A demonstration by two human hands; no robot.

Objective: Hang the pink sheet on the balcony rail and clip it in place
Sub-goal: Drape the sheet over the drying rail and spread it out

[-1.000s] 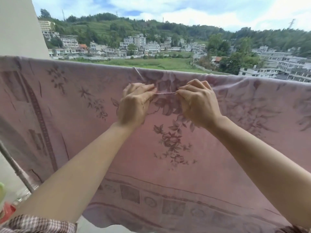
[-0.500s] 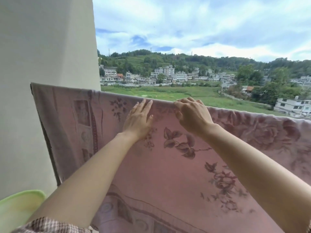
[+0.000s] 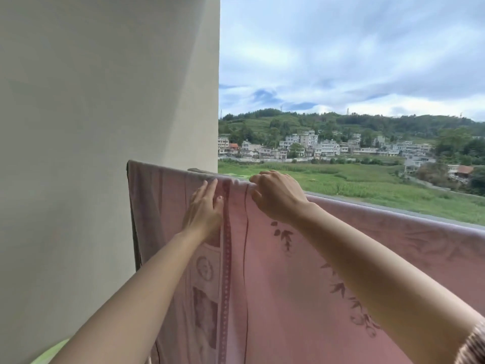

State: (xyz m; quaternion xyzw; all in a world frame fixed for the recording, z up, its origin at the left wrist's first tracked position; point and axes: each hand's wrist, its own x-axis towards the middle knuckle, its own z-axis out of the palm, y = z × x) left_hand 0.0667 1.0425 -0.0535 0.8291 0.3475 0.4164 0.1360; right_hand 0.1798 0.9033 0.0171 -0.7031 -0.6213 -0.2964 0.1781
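Sheet: pink sheet (image 3: 301,285) draped over the balcony rail (image 3: 399,212), hanging down toward the person; left end near the wall (image 3: 105,127).
Changed: a sec ago both hands were mid-sheet, pulling a fold taut between them. Since then they've worked leftward along the top edge, now at the patterned border by the sheet's left end.
L hand: left hand (image 3: 203,210) laid flat on the front face just below the rail, fingers straight and together, thumb out; pressing/smoothing, not gripping.
R hand: right hand (image 3: 275,197) on the top fold, fingers curled over the rail, thumb under; looks like pinching bunched cloth at the top, but thumb contact partly hidden.
Cloth state: small pucker and vertical creases between the hands; the rest to the right lies fairly smooth on the rail.
Clips: none visible on the sheet or in either hand.
Meaning: hanging looks basically done, now evening out the left end. Clipping not yet done.
Next, prob.: flatten the pucker, then fetch clips.
Risk: sheet is loose on the rail till clipped, so wind could shift it.
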